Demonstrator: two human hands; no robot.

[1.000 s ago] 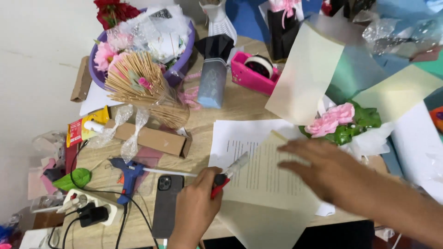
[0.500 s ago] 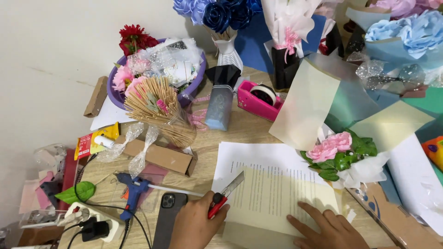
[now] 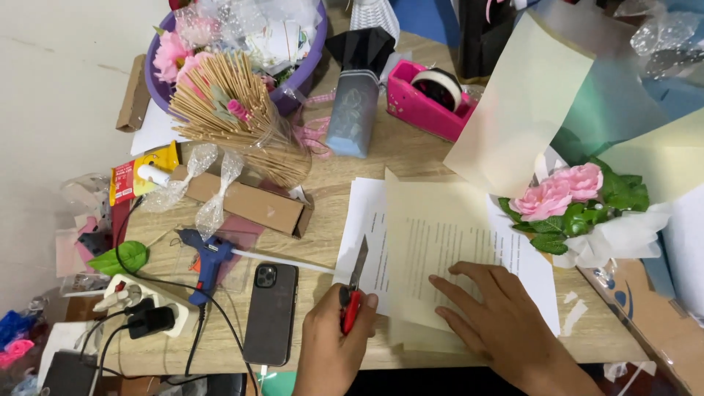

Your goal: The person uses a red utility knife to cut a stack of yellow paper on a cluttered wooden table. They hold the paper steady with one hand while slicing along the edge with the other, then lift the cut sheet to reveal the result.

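At the near edge of the wooden table [image 3: 411, 158]: my left hand [image 3: 334, 348], fingers closed round the red handle of a utility knife [image 3: 353, 286]. Its long axis runs near to far, blade tip pointing away from me, tilted slightly right, at the left edge of the cream paper sheet [image 3: 440, 249]. My right hand [image 3: 499, 319], fingers spread flat, presses that sheet down over a printed white page [image 3: 367, 227]. Just left of the knife: black phone [image 3: 271, 312], blue glue gun [image 3: 209, 260]. Beyond the blade, bare tabletop up to the pink tape dispenser [image 3: 429, 103]. Right: pink flower bouquet [image 3: 572, 198].
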